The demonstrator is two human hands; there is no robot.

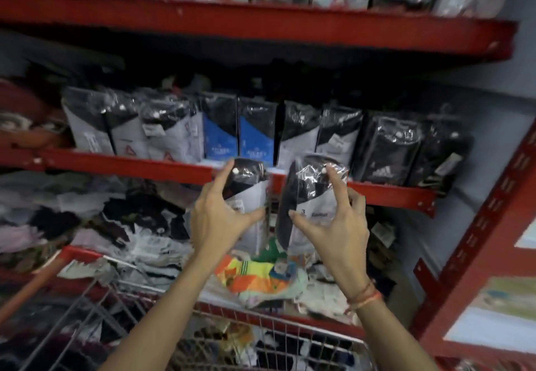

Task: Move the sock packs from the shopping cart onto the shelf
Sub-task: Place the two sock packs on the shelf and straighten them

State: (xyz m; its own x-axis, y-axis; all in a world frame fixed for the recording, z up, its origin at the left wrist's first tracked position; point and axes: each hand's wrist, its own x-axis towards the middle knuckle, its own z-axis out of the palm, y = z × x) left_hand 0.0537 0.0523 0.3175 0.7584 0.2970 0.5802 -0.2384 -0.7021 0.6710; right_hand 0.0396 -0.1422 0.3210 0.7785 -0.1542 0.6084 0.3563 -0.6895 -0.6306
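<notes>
- Red steel shelving fills the wall ahead of me, and both my hands are raised in front of the middle shelf [391, 193], each with a sock pack.
- My left hand [216, 217] is closed on the left sock pack [249, 193], thumb low on its card front and forefinger up along its left edge.
- My right hand [333, 225] is closed on the right sock pack [310, 193], thumb on the dark side, fingers spread over the crinkled film.
- Both packs look light and soft inside, with a stiffer card face; the glossy wrap should be slippery, so I judge a pinch across the card section safer than squeezing the film at the top.
- Just beyond my fingertips runs the red front lip of the shelf; the packs must clear it before going in.
- Past that lip the row of standing packs [255, 135] is nearly full. I see no sure gap; the likeliest room is right behind my hands, beside the blue packs [220, 138], but it is partly hidden.
- Above my hands the upper shelf [261, 25] leaves good headroom.
- Below my wrists sits the shopping cart [275, 338], its wire rim close under my forearms, more socks loose inside.
- To my right a slanted upright [475, 225] limits sideways swing.
</notes>
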